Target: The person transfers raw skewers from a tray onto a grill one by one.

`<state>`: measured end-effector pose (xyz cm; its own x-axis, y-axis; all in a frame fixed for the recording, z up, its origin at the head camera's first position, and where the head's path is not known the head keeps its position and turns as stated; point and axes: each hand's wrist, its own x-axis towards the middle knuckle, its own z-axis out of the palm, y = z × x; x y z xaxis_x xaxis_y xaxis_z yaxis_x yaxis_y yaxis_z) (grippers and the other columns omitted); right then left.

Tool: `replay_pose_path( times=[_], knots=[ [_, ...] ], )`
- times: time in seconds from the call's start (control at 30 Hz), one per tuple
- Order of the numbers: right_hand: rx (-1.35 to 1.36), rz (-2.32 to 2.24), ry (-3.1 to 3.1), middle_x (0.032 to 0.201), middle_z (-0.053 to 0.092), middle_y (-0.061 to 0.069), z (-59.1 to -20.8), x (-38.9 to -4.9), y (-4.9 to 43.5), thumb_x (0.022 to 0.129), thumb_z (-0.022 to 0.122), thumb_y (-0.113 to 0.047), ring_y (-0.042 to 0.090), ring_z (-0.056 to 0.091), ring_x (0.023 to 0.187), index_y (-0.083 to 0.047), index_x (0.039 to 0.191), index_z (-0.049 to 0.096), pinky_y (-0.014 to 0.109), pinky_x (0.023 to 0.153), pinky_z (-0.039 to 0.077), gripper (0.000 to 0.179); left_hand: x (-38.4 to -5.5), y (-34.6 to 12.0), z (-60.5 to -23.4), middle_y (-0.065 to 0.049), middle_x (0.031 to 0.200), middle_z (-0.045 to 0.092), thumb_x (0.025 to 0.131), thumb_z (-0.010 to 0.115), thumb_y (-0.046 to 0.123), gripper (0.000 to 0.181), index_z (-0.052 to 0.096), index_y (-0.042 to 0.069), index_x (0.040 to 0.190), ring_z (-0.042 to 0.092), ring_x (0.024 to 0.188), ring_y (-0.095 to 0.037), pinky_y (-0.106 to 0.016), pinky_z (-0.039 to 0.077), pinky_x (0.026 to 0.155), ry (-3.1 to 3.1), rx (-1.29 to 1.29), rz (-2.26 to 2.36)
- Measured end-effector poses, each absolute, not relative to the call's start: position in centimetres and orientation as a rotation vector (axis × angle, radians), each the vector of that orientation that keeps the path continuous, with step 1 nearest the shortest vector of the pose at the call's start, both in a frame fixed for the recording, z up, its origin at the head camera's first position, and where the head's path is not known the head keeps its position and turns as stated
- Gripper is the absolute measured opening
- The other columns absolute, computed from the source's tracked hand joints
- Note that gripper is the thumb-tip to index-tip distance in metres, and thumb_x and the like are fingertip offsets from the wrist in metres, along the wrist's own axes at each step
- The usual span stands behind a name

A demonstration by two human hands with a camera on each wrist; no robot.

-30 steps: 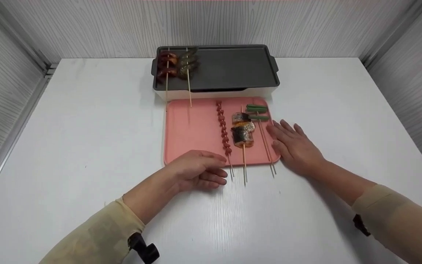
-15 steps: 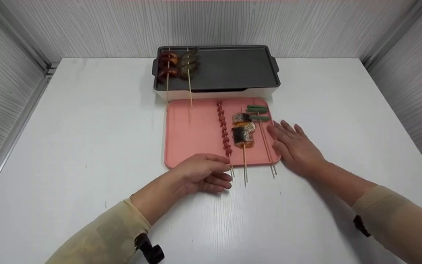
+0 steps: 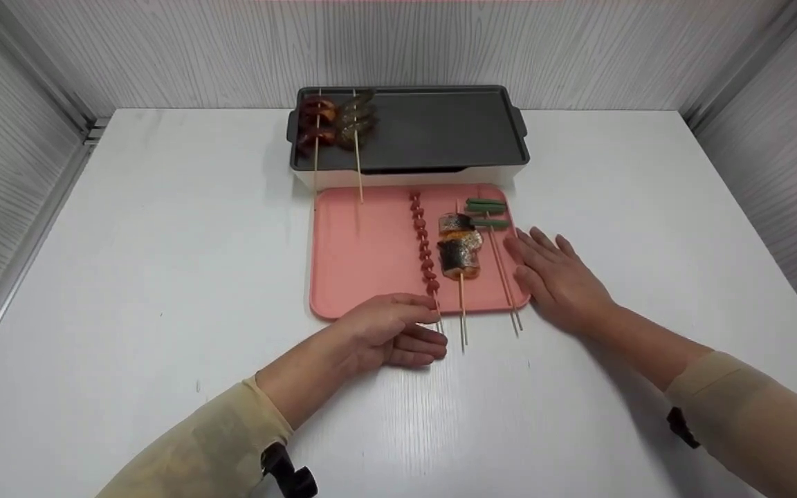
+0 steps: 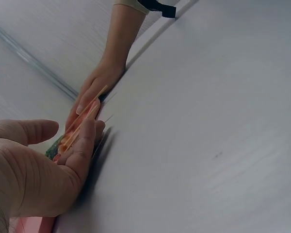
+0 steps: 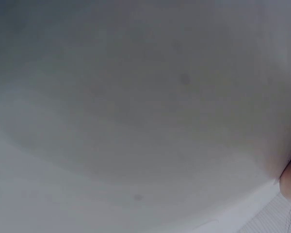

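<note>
A pink tray (image 3: 364,256) bears a skewer of small red pieces (image 3: 423,242), a fish skewer (image 3: 459,252) and a skewer of green pieces (image 3: 487,206). My left hand (image 3: 391,332) is at the tray's front edge, around the stick end of the red skewer. In the left wrist view, a gap shows between the thumb (image 4: 43,131) and the fingers; whether they touch the stick is hidden. Against the tray's right edge rests my right hand (image 3: 561,283), fingers extended. The right wrist view shows mostly blurred tabletop.
Behind the tray stands a dark grill plate (image 3: 447,128) on a white base. At its left lie a reddish-brown skewer (image 3: 317,121) and a greenish-brown skewer (image 3: 355,121), their sticks jutting over the tray. Pale walls enclose the white table (image 3: 184,228).
My left hand has moved slightly right and toward me, bringing its fingers around the red skewer's stick end. The right hand and the skewers stay in place.
</note>
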<state>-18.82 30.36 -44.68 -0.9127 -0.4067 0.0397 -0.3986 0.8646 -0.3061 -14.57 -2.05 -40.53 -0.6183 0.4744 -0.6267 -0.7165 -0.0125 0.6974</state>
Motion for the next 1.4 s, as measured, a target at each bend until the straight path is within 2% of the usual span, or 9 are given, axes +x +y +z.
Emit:
replay_pose_path(
  times=[0.3,0.67,1.13,1.4],
  knots=[
    [-0.663,-0.494,3.004,0.171,0.034,0.006,-44.6,-18.8,30.4,0.115,0.039,-0.042,0.032,0.019,0.162,-0.014,0.167,0.034,0.057,0.13,0.009,0.059,-14.5,-2.1,-40.5,-0.027,0.117,0.073,0.104,0.068,0.012,0.055,0.045,0.0,0.153,0.077,0.102,-0.035,-0.043,0.064,0.089,1.364,-0.267,1.81],
    [-0.657,-0.48,3.0,0.171,0.034,0.005,-44.6,-18.8,30.4,0.115,0.038,-0.042,0.031,0.019,0.162,-0.014,0.167,0.034,0.057,0.13,0.009,0.059,-14.7,-2.7,-39.7,-0.016,0.105,0.073,0.103,0.069,0.006,0.049,0.054,0.002,0.149,0.077,0.086,-0.023,-0.032,0.065,0.077,1.396,-0.198,1.811],
    [-0.661,-0.513,2.999,0.171,0.034,0.005,-44.5,-18.9,30.3,0.115,0.039,-0.042,0.032,0.019,0.162,-0.014,0.167,0.034,0.058,0.13,0.009,0.059,-14.9,-3.4,-39.1,-0.013,0.096,0.076,0.103,0.068,0.002,0.045,0.059,0.003,0.147,0.077,0.078,-0.018,-0.028,0.064,0.069,1.451,-0.168,1.833],
    [-0.667,-0.503,2.999,0.171,0.034,0.005,-44.7,-18.8,30.5,0.115,0.039,-0.042,0.032,0.019,0.162,-0.014,0.167,0.035,0.058,0.13,0.009,0.059,-14.6,-3.8,-38.6,-0.013,0.092,0.077,0.1,0.071,0.0,0.048,0.06,0.004,0.146,0.076,0.075,-0.016,-0.025,0.063,0.066,1.492,-0.125,1.804]
  ],
)
